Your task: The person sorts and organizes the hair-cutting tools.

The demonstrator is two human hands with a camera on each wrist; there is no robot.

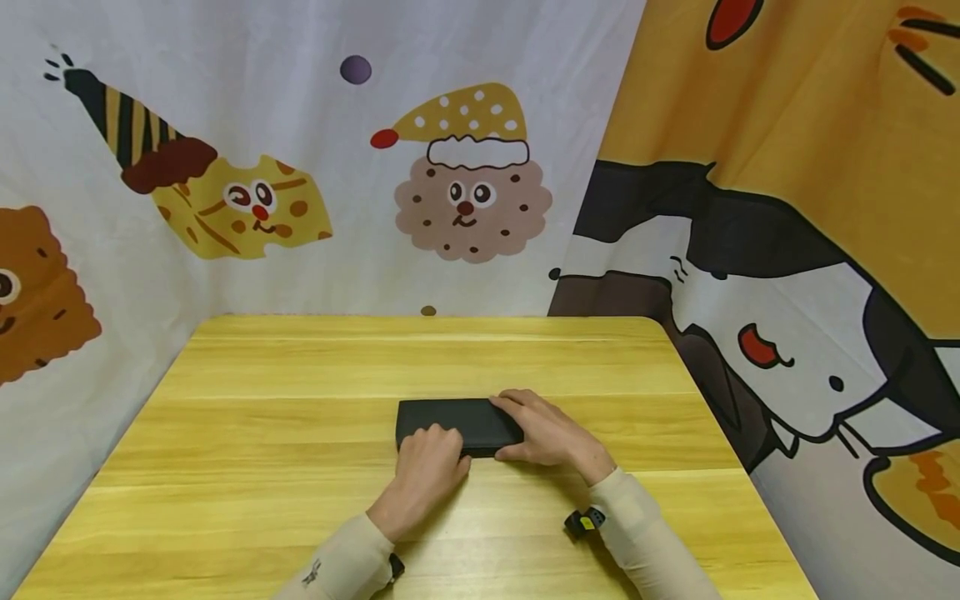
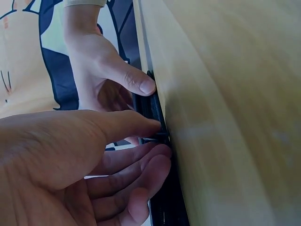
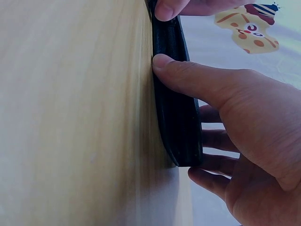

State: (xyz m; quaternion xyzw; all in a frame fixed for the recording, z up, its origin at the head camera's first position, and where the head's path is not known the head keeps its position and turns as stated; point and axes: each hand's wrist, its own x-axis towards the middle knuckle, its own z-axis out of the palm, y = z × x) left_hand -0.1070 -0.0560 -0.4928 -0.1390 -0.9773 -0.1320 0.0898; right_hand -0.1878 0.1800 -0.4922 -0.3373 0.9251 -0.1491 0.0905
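Observation:
A flat, black oblong wallet lies on the table, its long side facing me. A zip runs along its near edge in the right wrist view. My left hand is at that edge, left of the middle, thumb and forefinger pinching a small dark zip pull. Around the wallet's right end, my right hand grips with the thumb on the near edge and the fingers at the far side. In the left wrist view, the right hand's thumb presses close beyond the left fingers.
The wooden table has a pale yellow grain. Behind it and at both sides hangs a printed curtain with cartoon figures. A small black device sits at the right wrist, above the tabletop.

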